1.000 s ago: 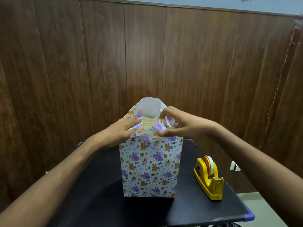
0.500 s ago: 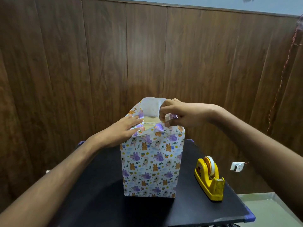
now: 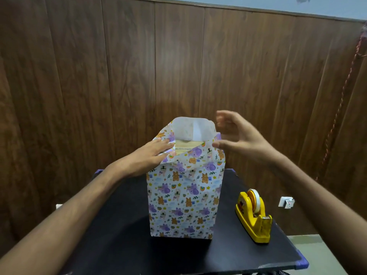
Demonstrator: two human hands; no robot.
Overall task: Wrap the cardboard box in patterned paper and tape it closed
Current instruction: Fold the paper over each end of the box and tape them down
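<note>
1. Pressing my left hand [image 3: 148, 155] flat on the left top flap of the patterned paper [image 3: 183, 203]; fingers are straight, nothing gripped, fingertips at the edge of the open top.
2. My right hand [image 3: 236, 138] hangs in the air just right of the top of the box, fingers spread and relaxed, holding nothing. Fingertips are motion-blurred. The thumb is close to the paper's right top corner; I cannot tell if it touches.
3. Cardboard box [image 3: 187, 145] stands upright near the middle of the black tabletop [image 3: 123, 245], wrapped on all sides I can see. Only a strip of bare cardboard shows through the open top.
4. Top end is not closed: the rear flap stands up, white inner side facing me, with a paler vertical strip down it. The front flap is folded down into a V against the front face. Left and right flaps are angled inward.
5. Paper print: small purple and orange animals, stars, leaves on white.
6. Yellow tape dispenser [image 3: 254, 217] sits on the tabletop to the right of the box, well apart from it, roll loaded, near the right edge.
7. Behind: dark wood-panel wall [image 3: 127, 76], a white wall socket [image 3: 286, 202] low on the right, a reddish cord [image 3: 341, 100] hanging down the right side.
</note>
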